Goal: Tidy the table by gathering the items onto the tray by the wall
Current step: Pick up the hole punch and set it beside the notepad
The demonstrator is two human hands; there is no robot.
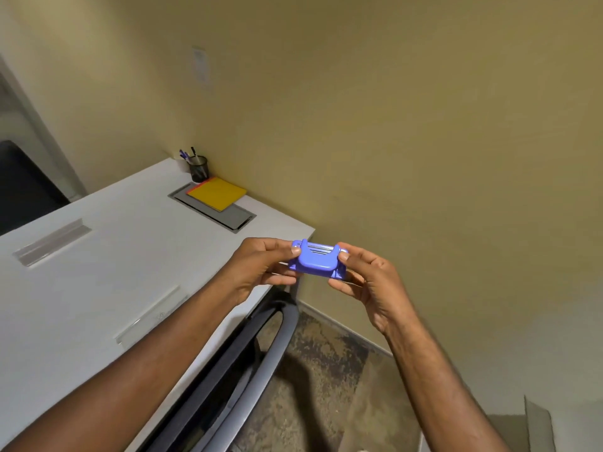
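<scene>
Gripping a purple stapler (316, 260), perhaps, both hands (261, 265) hover off the white desk's (98, 272) corner by yellow wall (424, 141).

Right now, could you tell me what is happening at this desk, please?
A person holds a small blue plastic gadget with both hands, the left hand pinching one end and the right hand the other, in the air beyond the white table's corner. By the wall, a yellow notepad lies on a grey tray beside a pen cup. The gadget is not yet on the tray.

Two bare forearms, no sleeves, left hand (261, 265), right hand (368, 282), no rings
</scene>
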